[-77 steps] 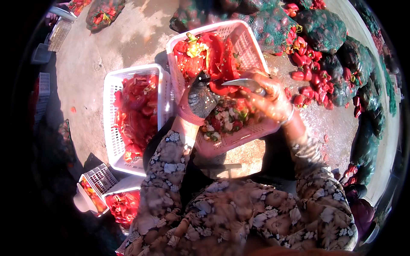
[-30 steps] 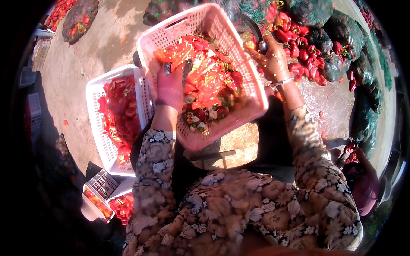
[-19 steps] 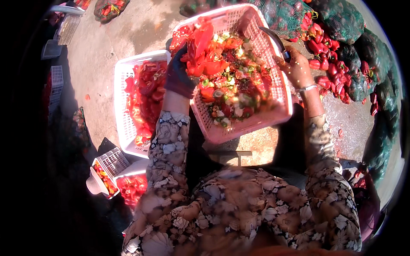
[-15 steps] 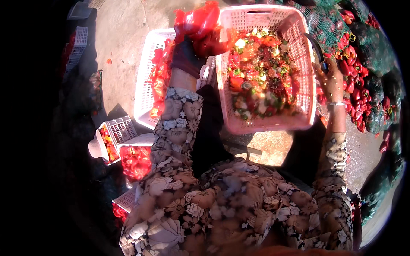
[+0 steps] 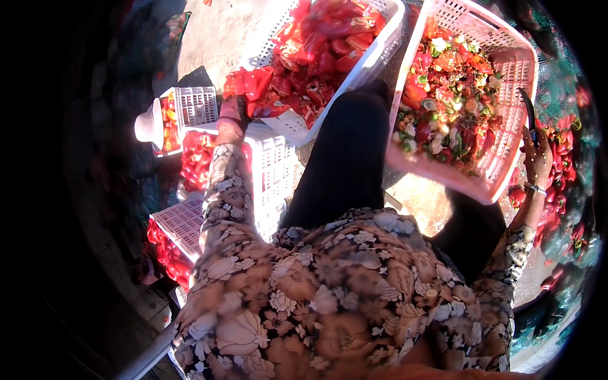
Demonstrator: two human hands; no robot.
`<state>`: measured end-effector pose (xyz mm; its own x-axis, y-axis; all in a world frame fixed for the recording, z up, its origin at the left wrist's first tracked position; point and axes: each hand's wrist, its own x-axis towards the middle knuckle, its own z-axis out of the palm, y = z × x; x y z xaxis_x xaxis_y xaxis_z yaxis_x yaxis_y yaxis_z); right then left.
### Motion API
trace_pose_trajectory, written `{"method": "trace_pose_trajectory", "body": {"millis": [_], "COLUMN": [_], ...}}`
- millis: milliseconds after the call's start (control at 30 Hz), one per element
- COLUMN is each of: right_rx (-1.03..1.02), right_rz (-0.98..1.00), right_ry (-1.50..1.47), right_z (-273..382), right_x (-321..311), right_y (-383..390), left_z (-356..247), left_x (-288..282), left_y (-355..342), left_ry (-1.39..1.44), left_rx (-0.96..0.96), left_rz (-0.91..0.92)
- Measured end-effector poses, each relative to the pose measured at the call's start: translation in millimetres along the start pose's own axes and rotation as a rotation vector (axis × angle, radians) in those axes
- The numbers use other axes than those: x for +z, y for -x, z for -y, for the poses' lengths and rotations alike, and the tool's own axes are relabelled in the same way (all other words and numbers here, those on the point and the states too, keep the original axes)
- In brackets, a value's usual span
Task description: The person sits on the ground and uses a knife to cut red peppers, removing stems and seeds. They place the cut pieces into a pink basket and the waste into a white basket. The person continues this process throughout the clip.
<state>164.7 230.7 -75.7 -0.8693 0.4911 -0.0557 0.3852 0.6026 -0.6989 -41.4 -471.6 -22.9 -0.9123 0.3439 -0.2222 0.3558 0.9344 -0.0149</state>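
Left hand [image 5: 235, 113] grip clamped on red pepper pieces [image 5: 253, 85], fingers mostly hidden. Right hand [image 5: 537, 161] grip closed on knife [image 5: 527, 111]; handle hidden.

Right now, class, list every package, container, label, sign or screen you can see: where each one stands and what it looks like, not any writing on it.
No labels, signs or screens show.
Pink basket: upper right, slotted plastic, holding pepper scraps; right hand at its edge.
White basket: top centre, slotted, full of red pepper pieces; left hand beside it, holding red pepper pieces.
White crates: left, on the ground, with red peppers.
Green mesh sacks: right edge, with red peppers.
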Motion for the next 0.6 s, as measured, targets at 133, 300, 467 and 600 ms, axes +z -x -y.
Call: {"method": "trace_pose_trajectory", "body": {"millis": [133, 300, 467, 600], "right_rx": [0.099, 0.167, 0.353, 0.664], "right_rz": [0.021, -0.244, -0.562, -0.918], "right_ry": [0.033, -0.122, -0.045, -0.103], "right_z": [30, -22, -88, -209], "right_x": [2, -48, -137, -166], "right_y": [8, 12, 40, 86], "left_z": [-25, -71, -167, -307], "left_x": [24, -14, -74, -110], "left_y": [7, -56, -139, -161], "left_ry": [1.466, 1.450, 1.416, 1.314], "left_rx": [-0.881, -0.466, -0.188, 0.142], "left_rz": [0.053, -0.011, 0.064, 0.213]}}
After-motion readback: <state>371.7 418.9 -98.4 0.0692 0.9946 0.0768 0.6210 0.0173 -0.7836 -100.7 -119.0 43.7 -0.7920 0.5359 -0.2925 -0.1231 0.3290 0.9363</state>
